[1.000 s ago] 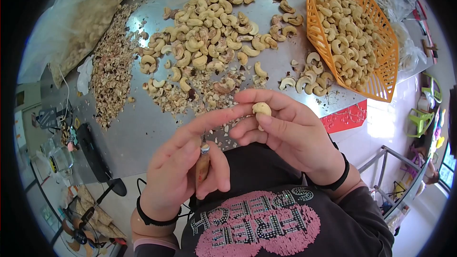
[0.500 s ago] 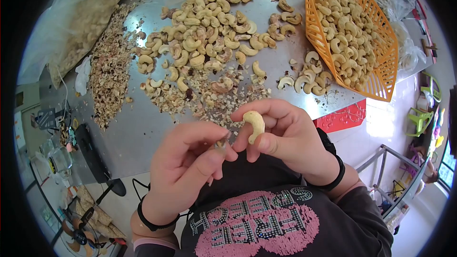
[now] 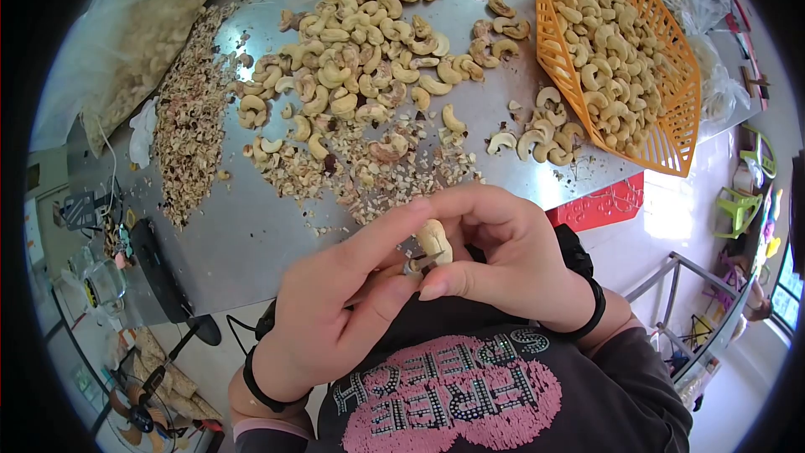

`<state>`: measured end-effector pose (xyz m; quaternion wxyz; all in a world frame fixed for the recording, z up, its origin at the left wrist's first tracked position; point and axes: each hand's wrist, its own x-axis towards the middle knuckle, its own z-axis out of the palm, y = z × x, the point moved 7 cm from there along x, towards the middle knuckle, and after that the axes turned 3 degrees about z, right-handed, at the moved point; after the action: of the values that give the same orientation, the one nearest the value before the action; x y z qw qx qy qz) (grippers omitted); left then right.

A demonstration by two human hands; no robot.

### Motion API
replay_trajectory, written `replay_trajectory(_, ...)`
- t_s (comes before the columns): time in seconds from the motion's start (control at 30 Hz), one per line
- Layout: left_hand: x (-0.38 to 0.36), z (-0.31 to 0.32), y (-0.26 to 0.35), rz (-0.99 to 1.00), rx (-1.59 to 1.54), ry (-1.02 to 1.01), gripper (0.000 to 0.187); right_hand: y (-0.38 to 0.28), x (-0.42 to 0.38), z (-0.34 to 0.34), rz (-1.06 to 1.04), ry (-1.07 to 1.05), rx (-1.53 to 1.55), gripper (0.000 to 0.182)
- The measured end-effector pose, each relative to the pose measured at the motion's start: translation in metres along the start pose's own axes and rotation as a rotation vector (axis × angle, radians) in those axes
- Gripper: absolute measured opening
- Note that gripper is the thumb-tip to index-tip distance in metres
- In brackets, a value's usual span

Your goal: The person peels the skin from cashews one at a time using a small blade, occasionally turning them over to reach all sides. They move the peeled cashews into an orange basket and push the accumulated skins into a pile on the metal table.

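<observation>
My right hand [image 3: 516,256] pinches a pale cashew nut [image 3: 433,240] between thumb and fingers, over the table's near edge. Closed around a small metal blade [image 3: 425,261], my left hand [image 3: 344,289] meets the right one, and the blade lies against the nut's lower part. The blade's handle is mostly hidden in my fingers. Beyond my hands, a heap of cashews [image 3: 352,42] with patches of brown skin is spread on the metal table [image 3: 243,252]. Crumbs and peeled bits [image 3: 386,172] lie between that heap and my hands.
An orange slotted basket [image 3: 553,59] full of cashews stands at the right. Left of it is a small group of cashews [image 3: 549,134]. A long pile of skin scraps [image 3: 189,126] and a clear plastic bag of nuts [image 3: 151,50] are at the left. A red tray [image 3: 599,203] shows below the basket.
My hands have come together. The left has moved right, bringing the blade against the cashew, and the nut has dropped slightly lower and left in the right hand.
</observation>
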<state>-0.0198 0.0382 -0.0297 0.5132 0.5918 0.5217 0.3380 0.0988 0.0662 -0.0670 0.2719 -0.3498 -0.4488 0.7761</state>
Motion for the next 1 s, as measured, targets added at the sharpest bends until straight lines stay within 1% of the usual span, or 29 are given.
replay_trajectory(0.07, 0.000, 0.001, -0.003, -0.030, -0.016, -0.008, 0.046, -0.002, 0.001, 0.000, -0.012, -0.002, -0.017, 0.040)
replay_trajectory(0.13, 0.000, -0.001, 0.000, 0.041, -0.008, 0.032, 0.046, -0.003, 0.001, 0.001, -0.023, -0.003, -0.034, 0.041)
replay_trajectory(0.27, -0.001, -0.001, -0.002, 0.064, 0.003, -0.003, 0.046, -0.002, 0.001, -0.001, -0.023, 0.019, -0.010, 0.041)
replay_trajectory(0.33, -0.001, -0.001, 0.000, 0.143, 0.046, 0.012, 0.047, -0.002, 0.001, -0.001, -0.024, 0.020, 0.003, 0.040)
replay_trajectory(0.57, 0.000, 0.000, 0.001, 0.159, 0.110, 0.032, 0.048, -0.002, 0.001, -0.001, -0.049, 0.044, -0.004, 0.039)
replay_trajectory(0.67, 0.001, 0.000, 0.004, 0.216, 0.141, 0.066, 0.046, -0.002, 0.000, -0.001, -0.071, 0.066, -0.009, 0.038)
replay_trajectory(0.73, 0.001, 0.001, 0.014, 0.310, 0.341, 0.091, 0.044, -0.002, 0.000, -0.001, -0.083, 0.077, -0.001, 0.037)
replay_trajectory(0.77, 0.001, 0.002, 0.013, 0.309, 0.341, 0.091, 0.044, -0.001, 0.000, -0.002, -0.081, 0.092, 0.006, 0.036)
replay_trajectory(0.83, 0.000, 0.003, 0.016, 0.385, 0.443, 0.119, 0.043, 0.000, 0.000, -0.002, -0.078, 0.105, 0.012, 0.035)
replay_trajectory(0.93, 0.000, 0.004, 0.020, 0.444, 0.501, 0.146, 0.043, 0.003, 0.000, -0.004, -0.083, 0.132, 0.007, 0.035)
replay_trajectory(1.0, 0.000, 0.007, 0.021, 0.453, 0.536, 0.171, 0.043, 0.003, 0.002, -0.005, -0.102, 0.145, 0.023, 0.035)
